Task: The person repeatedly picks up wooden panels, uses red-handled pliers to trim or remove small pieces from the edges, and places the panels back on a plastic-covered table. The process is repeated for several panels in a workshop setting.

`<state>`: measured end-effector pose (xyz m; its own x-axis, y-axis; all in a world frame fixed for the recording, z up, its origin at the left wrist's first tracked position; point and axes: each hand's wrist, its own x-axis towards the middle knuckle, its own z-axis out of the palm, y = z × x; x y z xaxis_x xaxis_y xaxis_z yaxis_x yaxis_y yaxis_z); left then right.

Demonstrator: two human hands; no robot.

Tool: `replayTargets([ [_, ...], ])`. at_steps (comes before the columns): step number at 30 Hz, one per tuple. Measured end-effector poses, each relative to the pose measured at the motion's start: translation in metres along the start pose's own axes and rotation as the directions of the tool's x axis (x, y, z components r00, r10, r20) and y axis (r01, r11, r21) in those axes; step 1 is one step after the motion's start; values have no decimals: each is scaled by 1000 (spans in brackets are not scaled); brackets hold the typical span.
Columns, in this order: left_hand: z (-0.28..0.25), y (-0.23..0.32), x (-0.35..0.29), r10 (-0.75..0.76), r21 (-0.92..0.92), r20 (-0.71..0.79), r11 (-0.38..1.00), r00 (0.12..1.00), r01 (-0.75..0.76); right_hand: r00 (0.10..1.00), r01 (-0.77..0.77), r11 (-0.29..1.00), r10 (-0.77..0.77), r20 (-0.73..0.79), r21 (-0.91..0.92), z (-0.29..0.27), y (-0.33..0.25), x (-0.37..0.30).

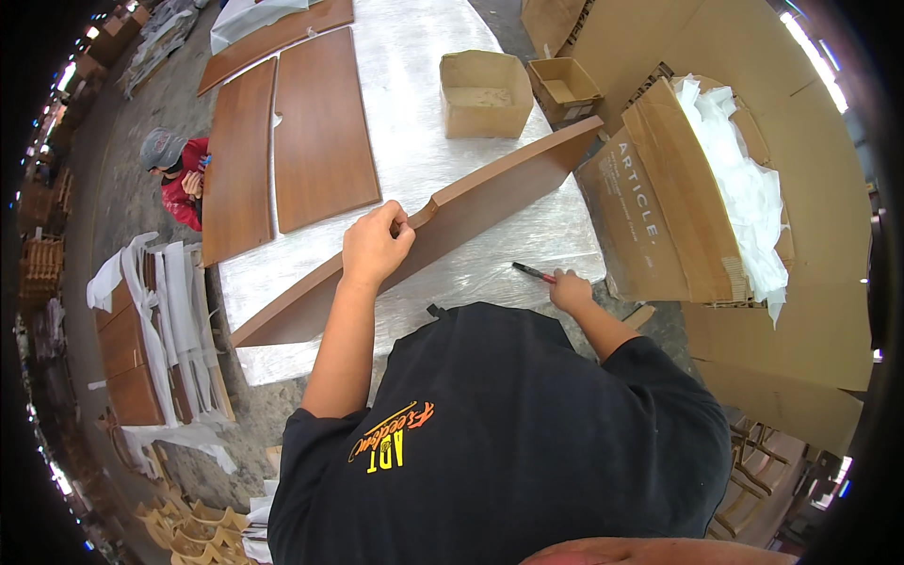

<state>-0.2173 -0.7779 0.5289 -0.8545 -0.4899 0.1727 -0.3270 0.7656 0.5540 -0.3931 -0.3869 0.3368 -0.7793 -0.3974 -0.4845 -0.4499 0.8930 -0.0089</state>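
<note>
A long brown wooden panel (504, 193) stands on its edge across the table (414, 61), which is covered in clear plastic film. The panel's upper edge has a small curved notch near its middle. My left hand (377, 243) is closed on that edge just beside the notch. In my right hand (571, 292) is a slim pen-like marker (535, 273), black at the tip end with red near my fingers. It points left, just over the film at the table's near edge and apart from the panel.
Flat brown panels (325, 132) lie at the table's far left, where a co-worker (184, 179) in red leans in. An open cardboard box (485, 99) sits at the far edge. To the right stands a large carton (659, 207) with white wrapping; wrapped panels (179, 330) stand left.
</note>
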Motion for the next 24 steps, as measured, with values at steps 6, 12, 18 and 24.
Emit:
replayTargets([
  [6,9,5,-1,16,12,-70,1000,997,-16,894,-149,972,54,445,182,-5,-3,15],
  [12,-5,0,-9,15,-13,15,1000,1000,-15,918,391,892,-395,-29,226,-41,-36,-20],
  [18,-12,4,-15,24,8,103,1000,994,-25,745,644,698,-477,-466,314,-90,-111,-52],
  [24,-12,5,-20,22,-34,84,999,996,-19,670,646,754,-486,-562,118,-100,-160,-47],
])
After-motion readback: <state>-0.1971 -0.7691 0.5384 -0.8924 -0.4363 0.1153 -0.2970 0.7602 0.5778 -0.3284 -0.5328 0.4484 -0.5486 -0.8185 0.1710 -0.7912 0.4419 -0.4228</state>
